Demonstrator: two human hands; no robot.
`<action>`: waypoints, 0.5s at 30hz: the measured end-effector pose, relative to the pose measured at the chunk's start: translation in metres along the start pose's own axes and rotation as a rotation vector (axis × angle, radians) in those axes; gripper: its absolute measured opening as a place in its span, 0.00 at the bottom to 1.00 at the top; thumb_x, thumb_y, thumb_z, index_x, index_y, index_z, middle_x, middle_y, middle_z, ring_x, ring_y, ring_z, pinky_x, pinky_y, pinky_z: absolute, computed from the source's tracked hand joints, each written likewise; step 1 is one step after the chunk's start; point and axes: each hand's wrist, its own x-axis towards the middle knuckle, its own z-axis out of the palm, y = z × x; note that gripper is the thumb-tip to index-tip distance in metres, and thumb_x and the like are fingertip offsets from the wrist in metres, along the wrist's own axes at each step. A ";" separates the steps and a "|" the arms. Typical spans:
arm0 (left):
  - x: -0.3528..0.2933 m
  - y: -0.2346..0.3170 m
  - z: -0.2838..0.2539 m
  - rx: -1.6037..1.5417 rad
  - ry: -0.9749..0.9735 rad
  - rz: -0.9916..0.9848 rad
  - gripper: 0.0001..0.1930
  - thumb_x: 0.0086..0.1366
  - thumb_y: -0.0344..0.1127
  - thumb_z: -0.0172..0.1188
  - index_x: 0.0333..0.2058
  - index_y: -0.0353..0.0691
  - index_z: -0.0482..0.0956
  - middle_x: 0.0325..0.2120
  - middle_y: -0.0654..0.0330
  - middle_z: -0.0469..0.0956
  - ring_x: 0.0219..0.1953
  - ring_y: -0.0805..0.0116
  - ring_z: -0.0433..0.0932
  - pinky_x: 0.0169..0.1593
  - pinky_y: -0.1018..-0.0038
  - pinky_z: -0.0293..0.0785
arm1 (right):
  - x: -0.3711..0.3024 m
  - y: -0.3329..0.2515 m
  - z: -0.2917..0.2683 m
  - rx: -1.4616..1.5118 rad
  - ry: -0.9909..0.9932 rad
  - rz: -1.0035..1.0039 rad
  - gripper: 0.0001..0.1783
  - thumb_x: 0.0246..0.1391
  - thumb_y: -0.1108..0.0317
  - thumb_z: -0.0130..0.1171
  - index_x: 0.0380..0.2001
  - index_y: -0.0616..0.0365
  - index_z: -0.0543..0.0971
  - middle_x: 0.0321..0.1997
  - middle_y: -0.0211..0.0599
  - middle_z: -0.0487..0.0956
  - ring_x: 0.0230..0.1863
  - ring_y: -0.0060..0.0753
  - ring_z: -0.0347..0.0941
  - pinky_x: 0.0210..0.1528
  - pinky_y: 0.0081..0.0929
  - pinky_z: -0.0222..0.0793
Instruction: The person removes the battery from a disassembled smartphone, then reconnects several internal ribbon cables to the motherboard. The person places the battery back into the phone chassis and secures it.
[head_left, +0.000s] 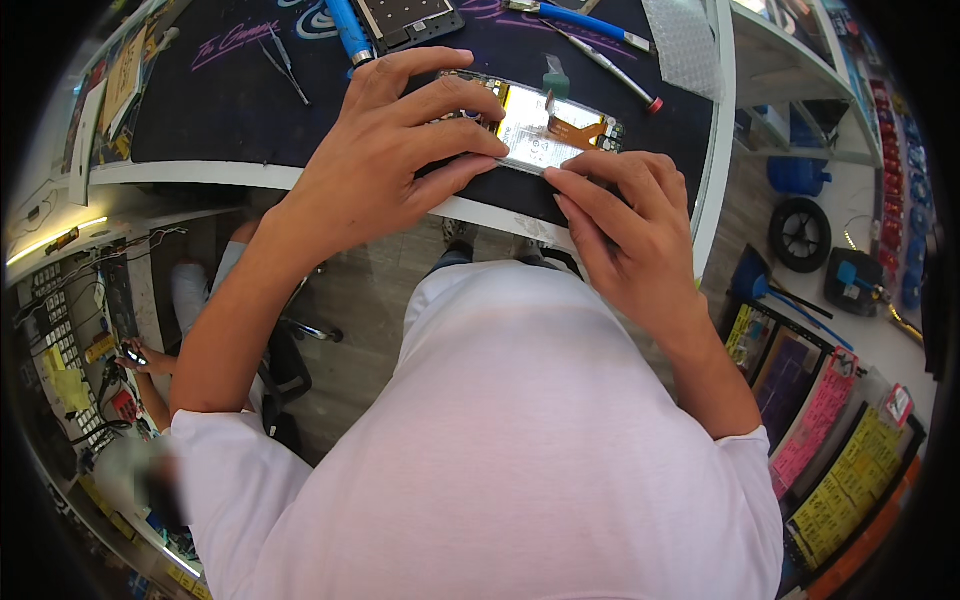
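An opened smartphone point(530, 138) lies over the dark work mat, its silvery battery and an orange flex cable point(580, 132) exposed. A translucent greenish tab point(555, 80) sticks up from its far edge. My left hand point(410, 130) spans the phone's left end, fingers curled over the top and thumb along the near edge; the fingers hide part of the circuit board. With thumb and index finger close together, my right hand point(628, 205) grips the near edge towards the right end.
Around the phone lie tweezers point(286, 68), a blue-handled tool point(348, 30), a dark phone frame point(408, 22), another blue tool point(590, 24), a red-ended screwdriver point(608, 70) and bubble wrap point(686, 45). The white table edge point(230, 174) runs in front. Another person's hand point(150, 358) is at the left bench.
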 end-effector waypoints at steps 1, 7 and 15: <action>0.000 -0.001 0.000 0.001 -0.002 0.011 0.06 0.69 0.40 0.75 0.44 0.55 0.91 0.55 0.77 0.83 0.74 0.63 0.70 0.72 0.55 0.62 | -0.003 -0.001 0.000 0.002 0.013 0.021 0.17 0.58 0.73 0.76 0.52 0.51 0.91 0.53 0.31 0.86 0.53 0.40 0.77 0.54 0.39 0.68; 0.000 -0.002 0.002 0.028 -0.030 0.054 0.12 0.63 0.38 0.79 0.46 0.55 0.94 0.57 0.76 0.87 0.75 0.62 0.70 0.74 0.60 0.61 | -0.020 0.005 -0.004 -0.026 0.086 0.110 0.17 0.57 0.76 0.75 0.51 0.53 0.91 0.52 0.32 0.86 0.52 0.39 0.77 0.53 0.37 0.69; -0.001 -0.006 0.007 0.030 -0.017 0.082 0.12 0.61 0.36 0.81 0.44 0.53 0.94 0.57 0.76 0.88 0.75 0.61 0.70 0.73 0.61 0.64 | -0.026 0.009 -0.007 0.021 0.162 0.187 0.19 0.56 0.77 0.76 0.51 0.51 0.92 0.50 0.33 0.85 0.50 0.38 0.75 0.49 0.35 0.70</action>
